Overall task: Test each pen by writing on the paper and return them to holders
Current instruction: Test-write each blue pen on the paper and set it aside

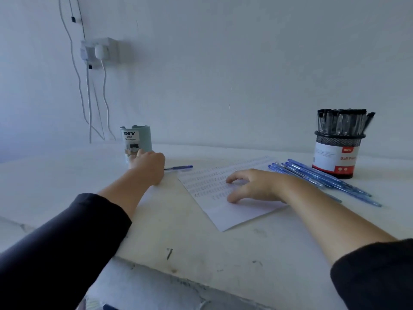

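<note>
My left hand [148, 166] reaches to the foot of a grey-green desk organizer holder [136, 139], and one fingertip touches its label. Its other fingers are hidden behind the back of the hand. A blue pen [180, 168] lies flat just right of that hand, with its near end hidden behind it. My right hand [252, 186] rests on the written sheet of paper [225, 213], fingers loosely curled and holding nothing. Several blue pens [324, 179] lie side by side right of the paper. A black mesh holder [337, 159] with a red-and-white label holds several black-capped pens.
The white table [201, 249] is scuffed and its front edge runs across the bottom. A wall socket [98, 50] with plugs and hanging cables is at the back left. The wall stands right behind both holders.
</note>
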